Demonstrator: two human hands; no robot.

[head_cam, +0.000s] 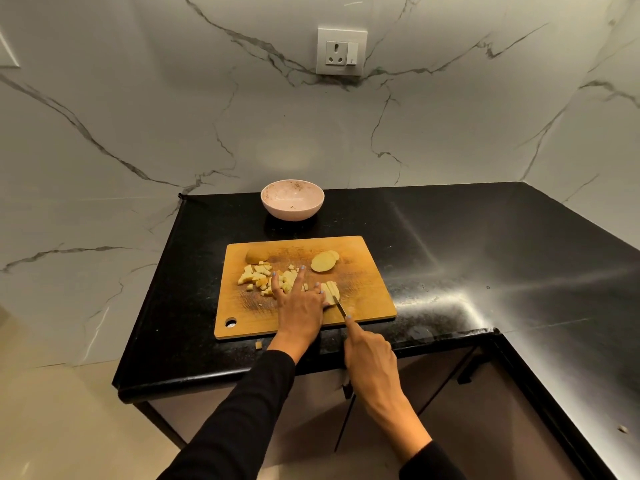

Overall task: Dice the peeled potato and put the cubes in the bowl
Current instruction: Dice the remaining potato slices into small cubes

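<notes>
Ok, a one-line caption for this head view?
Left hand steadies potato strips while right hand cuts with a knife on the cutting board; bowl waits behind.

We are seeing one wooden cutting board lying on one black counter, and one pink bowl standing behind it. We are counting two hands: the left hand and the right hand, with one knife between them. On the board we are finding one rounded potato end, one stack of round slices whose number we cannot tell, one group of strips, and a heap of cubes too many and too small to count. One stray cube is lying on the counter. One wall socket is showing above.
</notes>
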